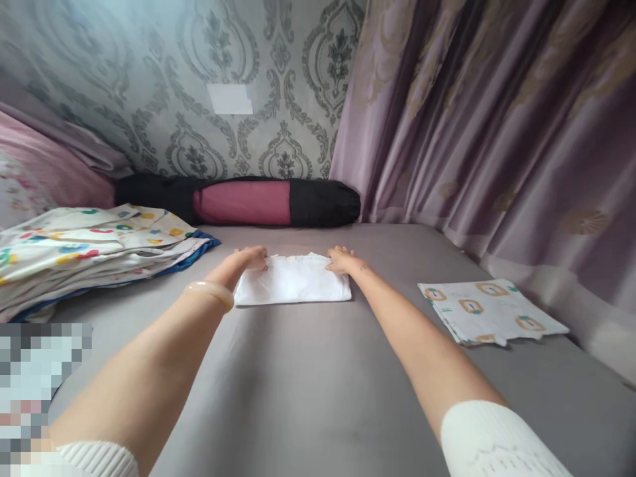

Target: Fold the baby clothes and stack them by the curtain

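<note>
A white folded cloth (298, 279), perhaps a garment, lies flat on the grey bed sheet in front of me. Its far edge looks uneven and slightly ruffled. My left hand (253, 257) grips the cloth's far left corner, thumb on top and fingers partly hidden behind it. At the far right corner, my right hand (342, 260) holds the edge in the same way. Both arms are stretched forward, and a pale bangle (211, 291) circles my left wrist.
Folded patterned fabric (489, 310) lies at the right on the grey sheet (318, 384). A pile of printed clothes (94, 245) is at the left. Along the patterned wall rests a long black and maroon roll (243, 202). Purple curtains (447, 119) hang at the right.
</note>
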The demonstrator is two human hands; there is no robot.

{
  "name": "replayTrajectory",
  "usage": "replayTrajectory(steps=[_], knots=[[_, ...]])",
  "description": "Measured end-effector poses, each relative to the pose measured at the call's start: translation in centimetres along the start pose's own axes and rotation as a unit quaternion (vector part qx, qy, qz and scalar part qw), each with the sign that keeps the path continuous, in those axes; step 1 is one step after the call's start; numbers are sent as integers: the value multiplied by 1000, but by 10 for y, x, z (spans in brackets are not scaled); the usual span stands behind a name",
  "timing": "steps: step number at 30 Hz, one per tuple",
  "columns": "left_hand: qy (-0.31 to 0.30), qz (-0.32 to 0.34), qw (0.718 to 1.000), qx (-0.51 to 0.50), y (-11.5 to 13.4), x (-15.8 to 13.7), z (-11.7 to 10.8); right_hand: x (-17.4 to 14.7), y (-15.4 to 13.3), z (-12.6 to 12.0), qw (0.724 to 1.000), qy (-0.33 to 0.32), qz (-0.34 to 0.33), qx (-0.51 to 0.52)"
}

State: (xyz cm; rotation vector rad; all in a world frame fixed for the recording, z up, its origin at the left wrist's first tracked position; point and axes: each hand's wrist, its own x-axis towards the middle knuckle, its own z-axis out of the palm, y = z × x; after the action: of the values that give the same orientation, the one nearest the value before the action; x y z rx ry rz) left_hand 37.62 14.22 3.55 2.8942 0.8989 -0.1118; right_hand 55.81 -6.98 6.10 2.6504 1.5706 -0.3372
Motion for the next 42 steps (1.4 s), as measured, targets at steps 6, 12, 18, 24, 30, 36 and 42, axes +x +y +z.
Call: replayTrajectory(steps=[6, 12, 18, 24, 30, 36, 42], knots=[[27, -48, 998, 20, 22, -46, -11, -28, 1, 2, 996, 75, -39, 13], [56, -42, 998, 0, 25, -77, -55, -54, 6, -29, 992, 109, -60, 32], [51, 1, 997, -58, 19, -110, -101, -82, 13, -60, 983, 132, -107, 75], [260, 15, 965, -19, 30, -139, -93, -101, 10, -55, 962, 245, -118, 36], [380, 53, 924, -16, 37, -153, -42, -101, 11, -21, 935, 327, -136, -11], [370, 47, 927, -30, 36, -143, -44, -92, 15, -26, 935, 328, -133, -13], [412, 32, 910, -25, 46, -144, -49, -94, 18, -25, 915, 383, -129, -12]])
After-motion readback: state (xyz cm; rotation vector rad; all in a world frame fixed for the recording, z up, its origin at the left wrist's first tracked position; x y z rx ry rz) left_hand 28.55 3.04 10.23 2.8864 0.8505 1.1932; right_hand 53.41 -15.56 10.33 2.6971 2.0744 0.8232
